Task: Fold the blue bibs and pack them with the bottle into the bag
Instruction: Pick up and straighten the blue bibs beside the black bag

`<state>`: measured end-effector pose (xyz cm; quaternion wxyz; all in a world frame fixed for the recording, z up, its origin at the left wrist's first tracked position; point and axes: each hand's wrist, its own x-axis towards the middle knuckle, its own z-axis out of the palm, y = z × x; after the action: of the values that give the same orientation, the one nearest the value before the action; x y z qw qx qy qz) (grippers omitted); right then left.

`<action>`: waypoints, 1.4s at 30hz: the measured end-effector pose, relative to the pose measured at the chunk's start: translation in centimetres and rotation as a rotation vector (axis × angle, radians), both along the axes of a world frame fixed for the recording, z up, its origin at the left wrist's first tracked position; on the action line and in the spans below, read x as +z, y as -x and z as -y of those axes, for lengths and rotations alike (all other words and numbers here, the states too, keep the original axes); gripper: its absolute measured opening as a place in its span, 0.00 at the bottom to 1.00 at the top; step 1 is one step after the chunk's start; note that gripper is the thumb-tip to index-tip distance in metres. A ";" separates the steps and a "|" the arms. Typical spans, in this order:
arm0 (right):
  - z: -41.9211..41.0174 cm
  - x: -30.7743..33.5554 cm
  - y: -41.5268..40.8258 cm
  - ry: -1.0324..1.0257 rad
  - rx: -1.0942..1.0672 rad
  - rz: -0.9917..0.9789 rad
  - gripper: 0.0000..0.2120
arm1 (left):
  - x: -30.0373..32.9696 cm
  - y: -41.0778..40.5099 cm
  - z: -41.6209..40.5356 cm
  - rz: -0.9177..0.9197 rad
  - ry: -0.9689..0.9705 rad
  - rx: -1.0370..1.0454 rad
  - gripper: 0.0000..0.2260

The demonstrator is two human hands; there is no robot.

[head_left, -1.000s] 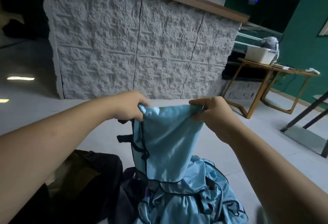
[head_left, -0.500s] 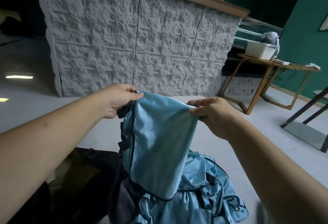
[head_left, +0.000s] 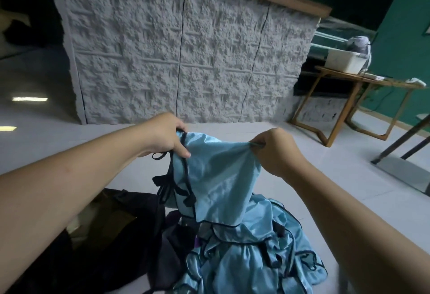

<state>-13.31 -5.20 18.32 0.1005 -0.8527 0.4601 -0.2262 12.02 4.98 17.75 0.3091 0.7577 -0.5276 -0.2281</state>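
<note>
We pinch the blue bib [head_left: 218, 177] by its top corners, left hand [head_left: 166, 134] and right hand [head_left: 277, 151] level, its length hanging straight down over the pile [head_left: 251, 254].

Dim room; floor glare left; edges warped.

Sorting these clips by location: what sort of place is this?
Probably a café or bar interior: a stone-textured counter with a wooden top, a green wall, and a wooden side table on the tiled floor.

Beyond the fingers stands a rough grey stone-faced counter [head_left: 186, 56] with wooden top; right of them, a wooden table [head_left: 363, 84], green wall [head_left: 400, 49], pale tiled floor [head_left: 325, 177].
</note>
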 end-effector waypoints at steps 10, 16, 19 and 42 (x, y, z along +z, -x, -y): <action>-1.3 -0.6 1.7 -0.452 0.182 0.529 0.13 | -0.7 0.3 -2.8 0.005 0.109 -0.113 0.07; -3.1 -4.0 3.4 -0.728 0.366 0.431 0.10 | -4.0 0.7 -7.2 -0.025 0.004 -0.184 0.06; -4.7 -6.0 3.9 -0.835 0.373 0.347 0.11 | -6.4 0.7 -9.7 -0.170 -0.133 -0.225 0.06; -4.2 -36.6 -5.4 -0.645 0.035 -0.251 0.09 | -36.7 -1.1 -7.6 0.087 -0.363 0.137 0.13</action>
<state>-7.87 -1.04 -18.25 0.3114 -0.8060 0.5018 0.0393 13.10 12.63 -18.98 0.1589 0.8443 -0.4378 -0.2648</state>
